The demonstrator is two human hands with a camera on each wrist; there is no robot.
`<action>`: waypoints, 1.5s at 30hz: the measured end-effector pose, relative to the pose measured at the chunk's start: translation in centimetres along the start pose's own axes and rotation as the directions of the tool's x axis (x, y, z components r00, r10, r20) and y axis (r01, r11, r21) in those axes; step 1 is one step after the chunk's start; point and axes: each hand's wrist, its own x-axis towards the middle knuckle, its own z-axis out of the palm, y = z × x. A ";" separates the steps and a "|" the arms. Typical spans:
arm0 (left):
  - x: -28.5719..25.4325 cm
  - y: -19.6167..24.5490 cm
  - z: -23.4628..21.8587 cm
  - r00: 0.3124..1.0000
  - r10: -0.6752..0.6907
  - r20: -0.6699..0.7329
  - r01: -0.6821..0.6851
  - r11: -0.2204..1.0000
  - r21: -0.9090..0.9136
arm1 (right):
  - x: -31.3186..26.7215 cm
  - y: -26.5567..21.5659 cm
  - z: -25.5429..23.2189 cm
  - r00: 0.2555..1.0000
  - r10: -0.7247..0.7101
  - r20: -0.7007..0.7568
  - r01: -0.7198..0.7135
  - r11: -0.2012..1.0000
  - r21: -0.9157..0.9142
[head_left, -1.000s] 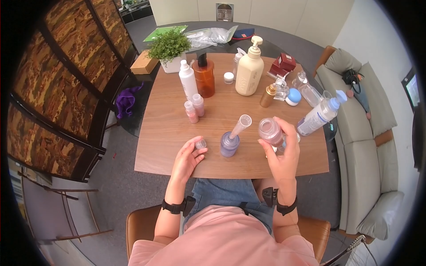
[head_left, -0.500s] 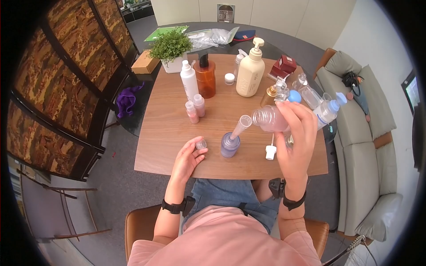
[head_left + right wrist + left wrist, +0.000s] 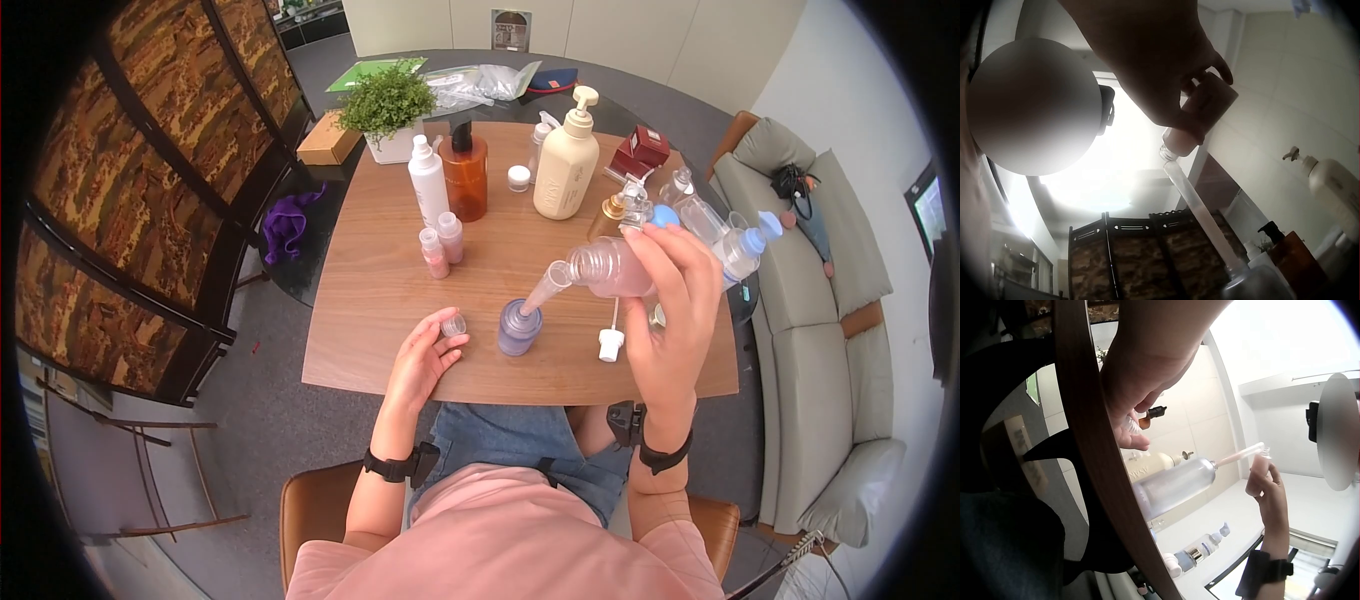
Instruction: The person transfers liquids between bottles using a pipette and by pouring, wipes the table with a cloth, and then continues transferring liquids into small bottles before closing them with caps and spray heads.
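My right hand (image 3: 678, 315) grips a clear bottle of pink liquid (image 3: 618, 268), tipped with its open mouth toward the left. That mouth meets the top of a clear tapered tube (image 3: 545, 290). The tube leans out of the neck of a translucent purple bottle (image 3: 518, 335) standing on the table. Pinkish liquid shows in the lower length of the tube (image 3: 1213, 231) in the right wrist view. Near the table's front edge, my left hand (image 3: 424, 362) holds a small clear cap (image 3: 454, 326) between thumb and fingers.
A white spray top (image 3: 611, 345) lies beside the purple bottle. Two small pink bottles (image 3: 450, 238) stand farther left. Behind are a white spray bottle (image 3: 428, 185), an amber pump bottle (image 3: 464, 185) and a cream pump bottle (image 3: 566, 170). Several clear bottles (image 3: 703, 218) crowd the right side.
The right hand has raised the pink bottle, turned it from facing up to lying tilted leftward, and brought its mouth to the tube. My left hand has stayed put.
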 end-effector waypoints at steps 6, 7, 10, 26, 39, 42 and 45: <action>-0.1 0.1 0.1 1.000 0.002 -0.006 -0.002 1.000 -0.009 | 0.2 -0.1 -0.1 1.000 -0.022 0.003 0.022 0.999 -0.044; -0.1 0.1 0.2 1.000 0.003 -0.007 -0.003 1.000 -0.009 | 0.2 -0.1 -0.1 1.000 -0.024 0.002 0.024 0.999 -0.049; -0.1 0.1 0.2 1.000 0.000 -0.007 -0.001 1.000 -0.016 | 0.2 -0.1 -0.1 1.000 -0.022 -0.001 0.022 0.999 -0.049; 0.0 0.1 0.0 1.000 -0.005 0.001 0.005 1.000 -0.003 | 0.3 0.0 -0.1 0.999 -0.035 -0.011 0.034 0.997 -0.063; -0.1 0.1 0.2 1.000 -0.004 -0.004 0.004 1.000 -0.012 | 0.5 0.1 -0.2 0.998 -0.054 -0.012 0.053 0.996 -0.075; -0.1 0.2 0.2 1.000 -0.005 -0.001 0.005 1.000 -0.001 | 0.6 0.0 -0.3 0.999 -0.052 -0.012 0.051 0.996 -0.076; -0.1 0.2 0.2 1.000 -0.005 0.001 0.005 1.000 0.005 | 0.6 0.0 -0.3 0.998 -0.055 -0.012 0.054 0.995 -0.080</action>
